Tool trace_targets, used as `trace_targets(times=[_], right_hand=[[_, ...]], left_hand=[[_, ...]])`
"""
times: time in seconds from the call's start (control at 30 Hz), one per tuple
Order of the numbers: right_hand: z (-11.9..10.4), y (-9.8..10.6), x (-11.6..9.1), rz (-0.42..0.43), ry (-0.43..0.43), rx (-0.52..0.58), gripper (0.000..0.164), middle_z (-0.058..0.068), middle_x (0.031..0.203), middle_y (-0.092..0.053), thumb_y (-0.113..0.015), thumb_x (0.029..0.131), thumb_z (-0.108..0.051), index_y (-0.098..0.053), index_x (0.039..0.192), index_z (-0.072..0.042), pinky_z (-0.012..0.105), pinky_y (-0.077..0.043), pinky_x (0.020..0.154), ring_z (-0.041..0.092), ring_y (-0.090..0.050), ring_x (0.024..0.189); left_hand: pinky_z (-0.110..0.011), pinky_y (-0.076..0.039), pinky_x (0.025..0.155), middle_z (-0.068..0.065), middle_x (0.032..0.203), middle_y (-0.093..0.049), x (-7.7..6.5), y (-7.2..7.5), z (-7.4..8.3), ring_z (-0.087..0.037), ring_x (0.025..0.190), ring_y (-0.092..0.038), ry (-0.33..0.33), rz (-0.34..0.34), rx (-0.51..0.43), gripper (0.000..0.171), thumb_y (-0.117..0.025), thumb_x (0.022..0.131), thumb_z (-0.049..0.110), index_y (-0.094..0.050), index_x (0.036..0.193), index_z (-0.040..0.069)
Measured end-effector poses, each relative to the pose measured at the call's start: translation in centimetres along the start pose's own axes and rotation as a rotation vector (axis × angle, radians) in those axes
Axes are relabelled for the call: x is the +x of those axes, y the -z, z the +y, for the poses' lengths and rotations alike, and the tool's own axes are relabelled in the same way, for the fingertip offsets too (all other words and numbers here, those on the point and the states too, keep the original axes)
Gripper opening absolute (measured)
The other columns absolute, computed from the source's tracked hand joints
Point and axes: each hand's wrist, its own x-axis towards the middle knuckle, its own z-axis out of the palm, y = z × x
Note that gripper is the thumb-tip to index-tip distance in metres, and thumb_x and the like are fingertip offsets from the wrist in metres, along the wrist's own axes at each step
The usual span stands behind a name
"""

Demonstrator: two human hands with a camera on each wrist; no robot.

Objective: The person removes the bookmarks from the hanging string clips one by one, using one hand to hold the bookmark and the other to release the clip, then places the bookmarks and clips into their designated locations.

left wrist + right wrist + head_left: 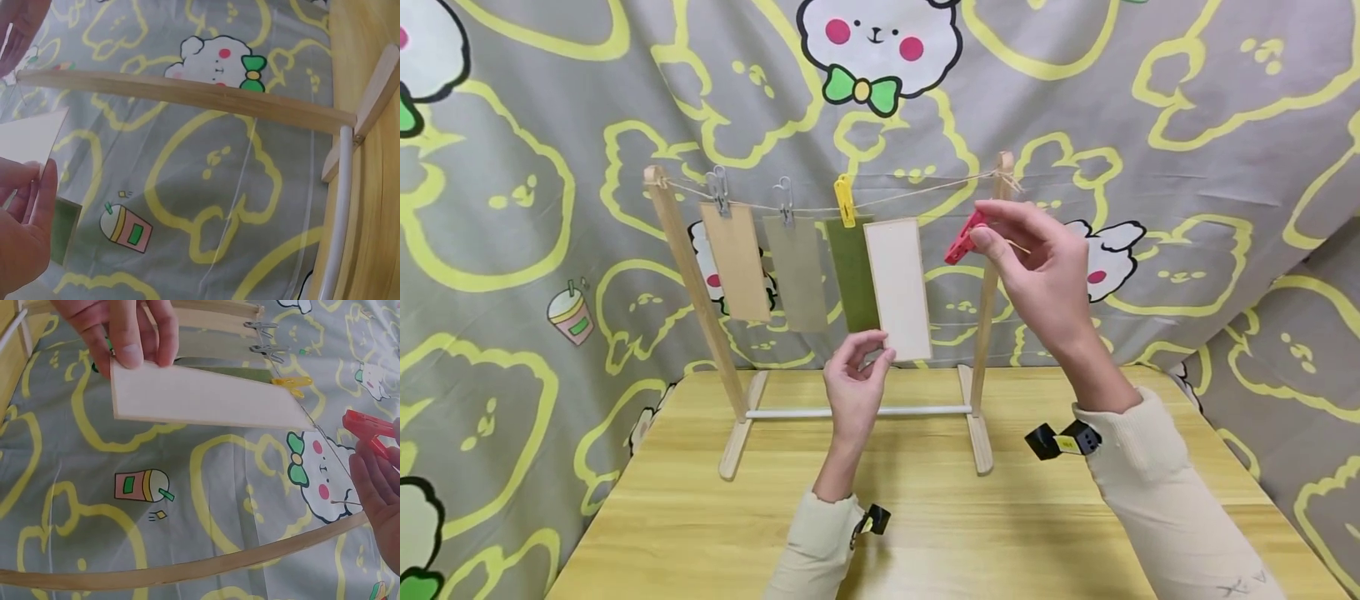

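Observation:
My left hand [856, 387] pinches the lower left corner of a white rectangular card [901, 292], holding it upright just below the string [917, 193] and slightly over the green card [852, 275]. A red clothespin [964, 238] is pinched between the thumb and fingers of my right hand [1041, 271], near the right post. In the right wrist view the red clothespin [369, 428] stands apart from the white card [200, 400]. A yellow clothespin [845, 202] clips the green card to the string.
Grey clothespins [719, 192] hold a tan card [737, 262] and a grey card [796, 275] further left. The wooden stand's right post [987, 317] and left post [692, 292] rise from the wooden table [910, 508], joined by a white rod [925, 410]. A patterned curtain [1075, 100] hangs behind.

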Motion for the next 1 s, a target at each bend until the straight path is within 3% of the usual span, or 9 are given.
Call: trace_targets(times=[0.2,0.5,0.73,1.0], right_hand=[[0.1,0.6,-1.1,0.023,0.037,0.024,0.033,0.016,0.104,-0.072,-0.072,0.089,0.011,-0.07,0.122,0.007,0.028,-0.06,0.087,0.019,-0.074,0.092],[1.1,1.0,-2.8,0.044,-0.002,0.052,0.038,0.018,0.105,-0.073,-0.074,0.085,0.014,-0.07,0.122,0.006,0.03,-0.059,0.091,0.022,-0.073,0.094],[1.6,2.4,-4.6,0.124,-0.022,0.061,0.039,0.017,0.105,-0.073,-0.073,0.083,0.02,-0.071,0.12,0.007,0.025,-0.059,0.088,0.02,-0.073,0.094],[2.1,3.4,-5.7,0.149,-0.016,0.113,0.038,0.018,0.104,-0.072,-0.071,0.082,0.023,-0.069,0.119,0.012,0.024,-0.059,0.087,0.021,-0.073,0.096]], left_hand=[[-0.031,-0.063,0.079,-0.03,0.102,-0.068,0.1,-0.1,0.2,-0.015,0.093,-0.07,0.006,-0.011,0.002,0.024,-0.074,0.083,-0.018,-0.068,0.106,-0.013],[-0.031,-0.063,0.079,-0.03,0.104,-0.067,-0.5,0.3,0.5,-0.015,0.093,-0.07,0.019,-0.003,-0.003,0.025,-0.073,0.083,-0.02,-0.068,0.106,-0.014],[-0.031,-0.063,0.079,-0.028,0.104,-0.066,-0.5,-0.5,0.8,-0.016,0.093,-0.069,0.02,-0.055,-0.017,0.025,-0.073,0.084,-0.018,-0.068,0.107,-0.013],[-0.031,-0.063,0.079,-0.028,0.104,-0.067,-0.5,-0.7,1.1,-0.016,0.092,-0.069,0.027,-0.055,-0.014,0.026,-0.072,0.082,-0.021,-0.069,0.106,-0.013]])
